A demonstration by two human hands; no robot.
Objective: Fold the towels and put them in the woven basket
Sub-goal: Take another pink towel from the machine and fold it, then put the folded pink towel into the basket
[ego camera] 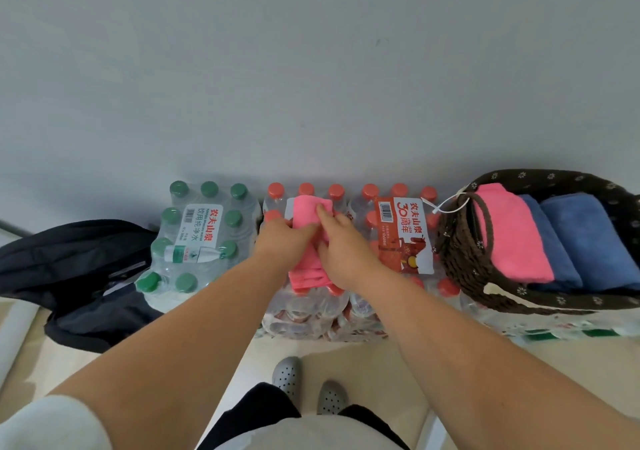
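Observation:
A folded pink towel (307, 211) lies on top of a shrink-wrapped pack of red-capped water bottles (304, 307). My left hand (282, 240) grips its left side, fingers curled onto the cloth. My right hand (341, 247) rests on the towel's right side with the index finger stretched out and pressing the fabric. The dark woven basket (457, 241) stands to the right on more bottle packs. Inside it lie a folded pink towel (512, 234) and two folded blue towels (585, 238).
A pack of green-capped bottles (197, 238) stands left of the red-capped one, and a second red-capped pack (403, 234) is between the towel and the basket. A black bag (69, 269) lies on the floor at left. A plain wall is behind everything.

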